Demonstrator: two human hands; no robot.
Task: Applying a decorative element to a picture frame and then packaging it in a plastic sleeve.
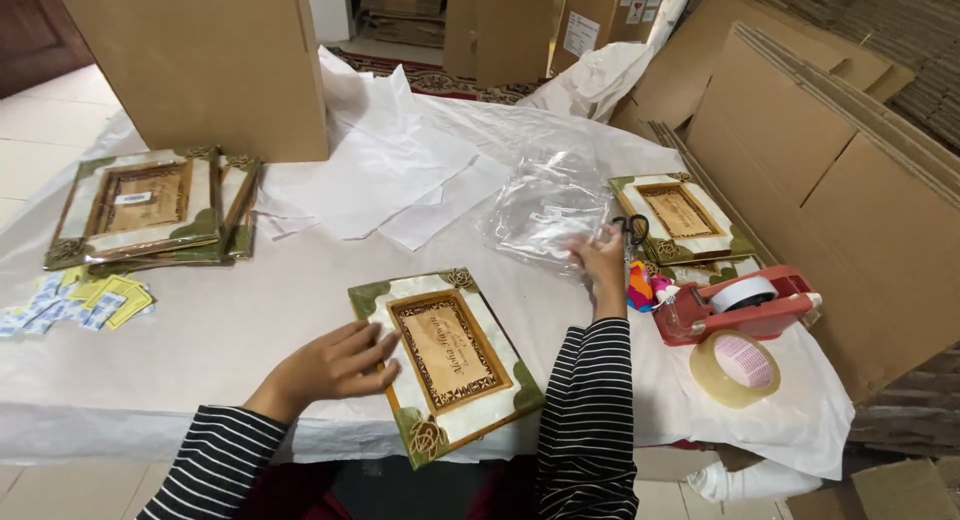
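Left hand (335,365) flat and unclenched, fingers spread, resting on the left edge of a decorated plaque (447,360) lying face up at the near edge of the table (240,320), gripping nothing. Right hand (598,255) stretched forward past the plaque, fingertips pinching the near edge of a crumpled clear plastic bag (548,205). Just right of that hand, black-handled scissors (633,227) lying on a second plaque (683,217), with a small multicoloured item (640,288) below them. Further right of the right hand, a red tape dispenser (740,305), and nearer than it, a loose roll of clear tape (735,368) flat on the table. Beyond both hands, sheets of white paper (380,165) spread out before a tall brown cardboard box (205,60). Far left of the left hand, a stack of plaques (150,205), with yellow and blue paper slips (85,302) scattered just in front of it. Well right of the right hand, flattened cardboard sheets (820,150) leaning in a stack.
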